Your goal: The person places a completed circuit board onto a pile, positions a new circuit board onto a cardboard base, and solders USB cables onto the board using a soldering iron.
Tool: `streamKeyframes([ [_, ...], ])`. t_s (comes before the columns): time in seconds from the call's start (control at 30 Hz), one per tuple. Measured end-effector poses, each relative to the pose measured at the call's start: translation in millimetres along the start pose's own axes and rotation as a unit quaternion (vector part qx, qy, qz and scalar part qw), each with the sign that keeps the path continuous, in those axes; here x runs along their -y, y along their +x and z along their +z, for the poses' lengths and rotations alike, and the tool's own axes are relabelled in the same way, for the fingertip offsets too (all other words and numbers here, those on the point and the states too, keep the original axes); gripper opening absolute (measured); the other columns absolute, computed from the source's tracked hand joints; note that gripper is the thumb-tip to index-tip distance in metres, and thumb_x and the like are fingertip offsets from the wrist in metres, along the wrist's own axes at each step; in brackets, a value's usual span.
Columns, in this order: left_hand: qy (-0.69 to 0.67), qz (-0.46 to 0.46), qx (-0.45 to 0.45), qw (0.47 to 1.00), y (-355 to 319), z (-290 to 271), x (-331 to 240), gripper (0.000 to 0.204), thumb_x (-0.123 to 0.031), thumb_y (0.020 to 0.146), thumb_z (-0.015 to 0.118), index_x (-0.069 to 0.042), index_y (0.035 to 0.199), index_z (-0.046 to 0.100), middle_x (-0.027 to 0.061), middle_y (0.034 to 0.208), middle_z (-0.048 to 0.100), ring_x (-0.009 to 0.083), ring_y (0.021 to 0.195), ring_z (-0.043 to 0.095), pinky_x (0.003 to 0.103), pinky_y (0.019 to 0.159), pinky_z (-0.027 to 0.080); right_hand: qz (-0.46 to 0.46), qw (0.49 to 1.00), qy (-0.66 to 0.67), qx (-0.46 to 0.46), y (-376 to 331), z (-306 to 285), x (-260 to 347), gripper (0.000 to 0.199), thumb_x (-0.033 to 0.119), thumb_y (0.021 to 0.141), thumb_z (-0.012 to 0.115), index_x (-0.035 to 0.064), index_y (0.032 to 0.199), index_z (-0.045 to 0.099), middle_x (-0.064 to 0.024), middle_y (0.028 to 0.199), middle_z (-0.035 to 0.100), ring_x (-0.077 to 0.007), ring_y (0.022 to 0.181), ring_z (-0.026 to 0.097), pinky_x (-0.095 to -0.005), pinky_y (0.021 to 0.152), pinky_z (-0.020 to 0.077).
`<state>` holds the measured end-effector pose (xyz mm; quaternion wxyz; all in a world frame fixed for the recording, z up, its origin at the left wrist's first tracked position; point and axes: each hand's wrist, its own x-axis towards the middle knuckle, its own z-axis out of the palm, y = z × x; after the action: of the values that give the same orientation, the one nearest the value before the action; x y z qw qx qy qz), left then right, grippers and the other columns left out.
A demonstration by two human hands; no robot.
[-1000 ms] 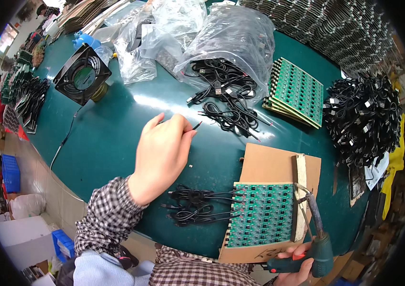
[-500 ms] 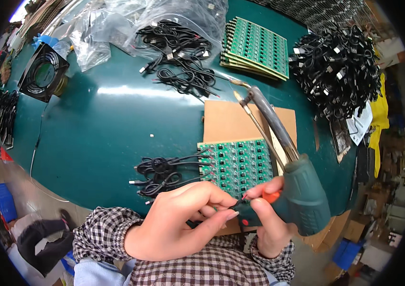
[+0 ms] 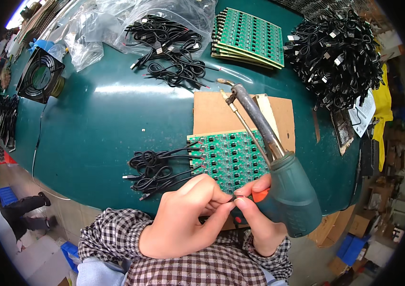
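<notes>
Head view. Compared with the picture one second earlier, the left hand [image 3: 185,217] had withdrawn from the far cable heap to the near edge of the table and met the right hand [image 3: 255,214] just below the green circuit panel [image 3: 231,159]. The soldering gun [image 3: 278,176], previously held low at the near right, had been raised so that its barrel crossed the panel and its tip pointed to the far side over the cardboard sheet [image 3: 240,114]. This suggested that one cable had been fetched and was being prepared for joining to the panel.

The two hands were together, fingertips touching. The left thumb and forefinger were pinched on a small dark cable end [image 3: 231,199]; its detail was too small to tell. The right hand was clamped around the gun grip, one finger beside the orange trigger [image 3: 261,194]. A bundle of black cables [image 3: 157,167], already attached, lay along the panel's left edge.

The surface was a dark green, glossy table [image 3: 107,124]. At the far side lay loose black cables [image 3: 174,47] partly inside clear plastic bags [image 3: 97,28], and a stack of green panels [image 3: 250,33]. A large cable heap [image 3: 336,52] occupied the far right; a black fan [image 3: 40,76] stood at the far left. Beyond the table edge, floor, blue crates [image 3: 2,195] and boxes were visible.
</notes>
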<state>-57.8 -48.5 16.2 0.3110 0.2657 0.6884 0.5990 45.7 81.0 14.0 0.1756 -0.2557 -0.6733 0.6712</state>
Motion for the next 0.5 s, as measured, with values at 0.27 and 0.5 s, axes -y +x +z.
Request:
streamKeyframes([
  [0.27,0.075,0.112,0.011,0.991,0,2,8,0.012,-0.013,0.089,0.066,-0.004,0.091,0.059,0.0077,0.079,0.057,0.0235,0.071,0.061,0.033,0.059,0.049,0.050,0.985,0.058,-0.152,-7,16,0,0.032,0.000,0.078,0.060,0.0006,0.108,0.048,-0.0106,0.086,0.058,-0.0166,0.080,0.055,-0.0299,0.078,0.0476],
  [0.5,-0.102,0.019,0.085,0.991,-7,-2,9,0.013,-0.012,0.094,0.056,-0.001,0.099,0.050,0.0115,0.090,0.056,0.0261,0.076,0.063,0.036,0.062,0.049,0.083,0.976,0.168,-0.115,-13,8,2,0.021,-0.009,0.088,0.057,0.0011,0.106,0.058,-0.0121,0.095,0.065,-0.0194,0.079,0.063,-0.0266,0.070,0.0529],
])
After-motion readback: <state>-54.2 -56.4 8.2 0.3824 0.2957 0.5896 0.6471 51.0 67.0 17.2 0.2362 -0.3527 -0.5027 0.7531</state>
